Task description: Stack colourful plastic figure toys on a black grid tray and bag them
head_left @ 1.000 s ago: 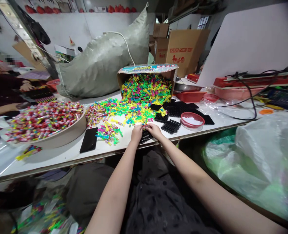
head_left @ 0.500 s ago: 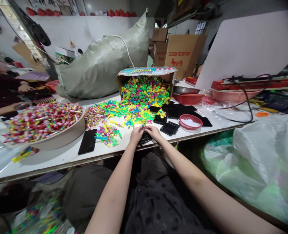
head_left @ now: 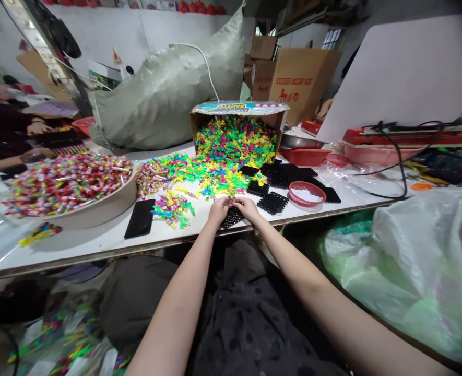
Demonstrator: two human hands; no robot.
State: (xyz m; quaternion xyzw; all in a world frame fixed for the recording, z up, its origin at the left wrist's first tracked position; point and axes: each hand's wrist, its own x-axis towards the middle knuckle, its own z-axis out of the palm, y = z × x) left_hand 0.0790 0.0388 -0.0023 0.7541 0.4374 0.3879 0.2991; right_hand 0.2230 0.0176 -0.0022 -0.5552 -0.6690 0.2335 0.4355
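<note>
My left hand (head_left: 218,210) and my right hand (head_left: 248,209) are close together over a black perforated tray (head_left: 233,217) at the table's front edge. The fingers of both are closed around something small between them, too small to make out. Just behind them spreads a pile of bright plastic pieces (head_left: 223,180), spilling from an open carton (head_left: 238,108). A smaller heap of pieces (head_left: 173,207) lies to the left, beside a flat black object (head_left: 140,218). Right of my hands is another black perforated tray (head_left: 272,202).
A large basin (head_left: 127,196) heaped with wrapped candies stands left. A red basket (head_left: 306,201) with white contents sits right, near more black trays (head_left: 293,175). Behind are a grey sack (head_left: 152,99) and red bowls. A person's hand (head_left: 38,126) shows far left. Plastic bags (head_left: 422,261) fill the lower right.
The view has tipped slightly, so the table sits a little higher in the picture. Both hands remain together over the tray, with little change in their grip.
</note>
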